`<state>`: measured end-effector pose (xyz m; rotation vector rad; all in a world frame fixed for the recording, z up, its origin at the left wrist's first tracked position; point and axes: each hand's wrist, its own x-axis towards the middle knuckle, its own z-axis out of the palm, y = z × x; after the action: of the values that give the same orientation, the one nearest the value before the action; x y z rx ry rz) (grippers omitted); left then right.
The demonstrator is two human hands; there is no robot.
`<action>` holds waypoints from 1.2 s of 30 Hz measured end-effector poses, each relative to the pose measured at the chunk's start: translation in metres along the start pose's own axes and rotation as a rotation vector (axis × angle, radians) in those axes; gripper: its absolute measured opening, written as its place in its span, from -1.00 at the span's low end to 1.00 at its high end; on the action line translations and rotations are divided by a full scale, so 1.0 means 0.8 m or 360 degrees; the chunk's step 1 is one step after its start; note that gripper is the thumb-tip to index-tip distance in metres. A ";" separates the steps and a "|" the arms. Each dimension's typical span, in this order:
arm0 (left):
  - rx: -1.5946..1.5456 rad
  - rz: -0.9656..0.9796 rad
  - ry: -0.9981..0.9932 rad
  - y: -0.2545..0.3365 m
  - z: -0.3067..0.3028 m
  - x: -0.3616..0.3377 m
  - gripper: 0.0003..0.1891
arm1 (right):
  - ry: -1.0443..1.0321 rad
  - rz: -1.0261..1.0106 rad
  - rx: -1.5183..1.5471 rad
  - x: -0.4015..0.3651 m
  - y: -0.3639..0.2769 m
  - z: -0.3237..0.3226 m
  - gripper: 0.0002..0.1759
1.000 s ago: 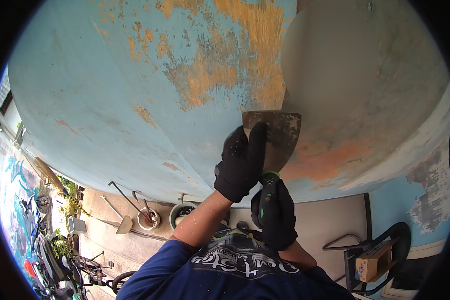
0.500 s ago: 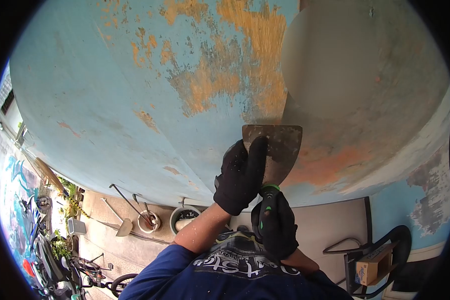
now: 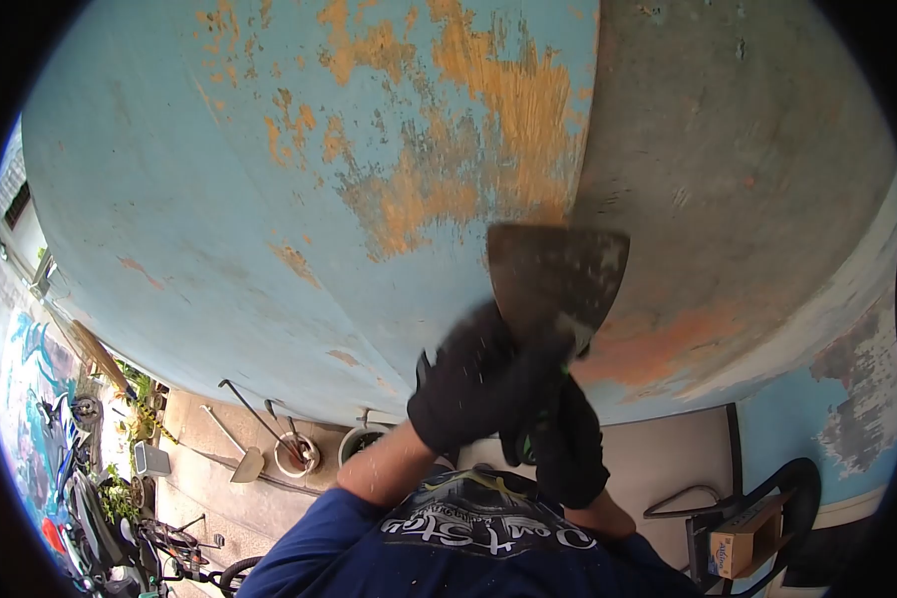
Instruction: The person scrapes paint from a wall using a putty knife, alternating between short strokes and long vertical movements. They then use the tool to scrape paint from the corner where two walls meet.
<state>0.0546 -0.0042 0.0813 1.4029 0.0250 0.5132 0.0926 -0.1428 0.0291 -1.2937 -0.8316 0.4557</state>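
Far left, parked motorbikes; then a long-handled dustpan and a bucket with tools in it, all on the floor, well apart from the hands. Centre, a blue painted surface, flaked to yellow and grey, ran broadly leftward of the blade and ended in an upright edge. Left hand, black-gloved, was partly curled and lay over the scraper's lower blade; blur hid whether it gripped. Scraper, wide-bladed, stood blade upward at the foot of that edge, overlapping it in view; contact could not be told. Step in hand, as judged: scraping paint; a further stroke called for the blade laid flat and steadied by both hands. Right hand, black-gloved, was closed around the green-trimmed handle. Beyond the edge, a grey-brown surface gave width rightward; lower right, a cardboard box, well apart.
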 end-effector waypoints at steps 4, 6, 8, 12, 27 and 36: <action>0.0331 0.0002 -0.0375 -0.043 -0.015 -0.026 -0.77 | -0.0103 0.0018 -0.0082 -0.026 0.055 -0.030 -0.44; 0.0271 -0.0118 -0.0015 -0.046 -0.020 -0.036 -0.75 | -0.0247 0.0257 0.0183 -0.024 0.057 -0.033 -0.37; 0.0369 -0.0199 0.0077 -0.055 -0.036 -0.040 -0.75 | -0.0182 0.0150 0.0015 -0.008 0.052 -0.027 -0.09; 0.0498 -0.0133 0.0216 -0.063 -0.043 -0.045 -0.71 | -0.0156 0.0087 0.0123 0.002 0.042 -0.036 0.18; 0.0130 -0.0260 0.0374 -0.104 -0.078 -0.091 -0.68 | -0.0271 -0.0208 0.0849 0.012 0.042 -0.067 0.48; 0.0181 -0.0328 0.0505 -0.110 -0.082 -0.102 -0.64 | -0.0581 -0.0043 0.0855 0.014 0.053 -0.068 0.59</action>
<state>-0.0096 0.0207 -0.0370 1.3986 0.4562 0.5640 0.1471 -0.1600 -0.0111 -0.7090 -0.9440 0.8453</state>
